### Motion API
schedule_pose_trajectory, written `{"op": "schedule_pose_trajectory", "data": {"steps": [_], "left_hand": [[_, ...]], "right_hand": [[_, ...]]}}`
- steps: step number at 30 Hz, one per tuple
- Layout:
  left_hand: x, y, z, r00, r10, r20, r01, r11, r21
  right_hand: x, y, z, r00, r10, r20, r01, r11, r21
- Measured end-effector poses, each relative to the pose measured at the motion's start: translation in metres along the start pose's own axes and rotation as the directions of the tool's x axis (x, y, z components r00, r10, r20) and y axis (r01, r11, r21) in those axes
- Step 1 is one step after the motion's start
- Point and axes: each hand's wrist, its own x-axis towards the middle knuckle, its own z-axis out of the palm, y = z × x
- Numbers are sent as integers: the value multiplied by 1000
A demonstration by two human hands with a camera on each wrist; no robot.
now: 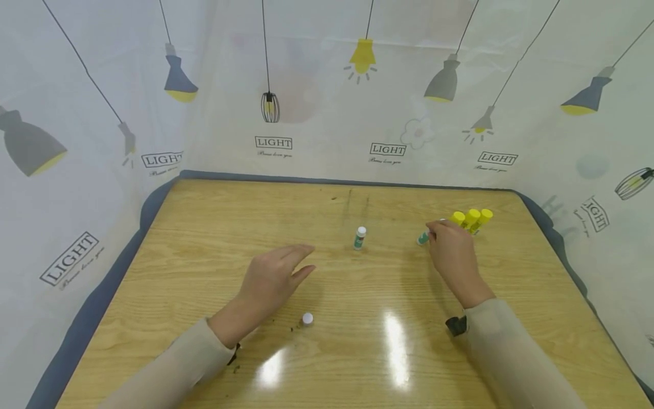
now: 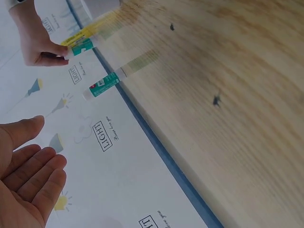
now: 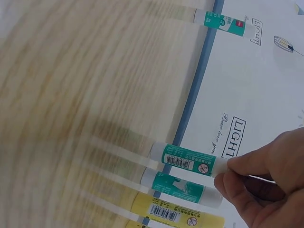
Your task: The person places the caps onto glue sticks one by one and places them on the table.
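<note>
My right hand (image 1: 452, 255) pinches the white cap of a green-and-white glue stick (image 3: 183, 159) between thumb and fingertips. Close beside it stands a second green glue stick (image 3: 173, 186), mostly hidden behind the hand in the head view. Yellow glue sticks (image 1: 472, 217) are lined up just beyond, to the right. Another green glue stick (image 1: 359, 238) stands upright by itself near the middle of the table, between the two hands. My left hand (image 1: 273, 272) hovers over the table with relaxed fingers and thumb apart, holding nothing.
A small white round-topped piece (image 1: 307, 319) sits on the wooden table (image 1: 204, 227) below the left hand. Dark specks mark the wood around it. A white sheet (image 1: 317, 113) printed with lamps surrounds the table at the back and both sides.
</note>
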Motion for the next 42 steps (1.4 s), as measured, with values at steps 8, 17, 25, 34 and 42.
{"op": "schedule_pose_trajectory", "data": {"steps": [8,17,25,34,42], "left_hand": [[-1,0,-1,1000,-4,1,4,1000,8],[-5,-1,-1,1000,-7,-11,7,1000,4],[-7,-2,-1,1000,-23,5,23,1000,6],[-10,-5,-1,1000,-25,9,24,999,40],[-11,-6,-1,998,-46,33,44,997,60]], "right_hand": [[8,3,1,998,15,59,-15,1000,-2],[10,4,4,999,-12,41,12,1000,-1],[10,3,1,999,-2,33,1,1000,19],[2,-9,-7,999,45,-13,-44,996,72],[-10,-30,-6,993,34,-111,-16,987,158]]}}
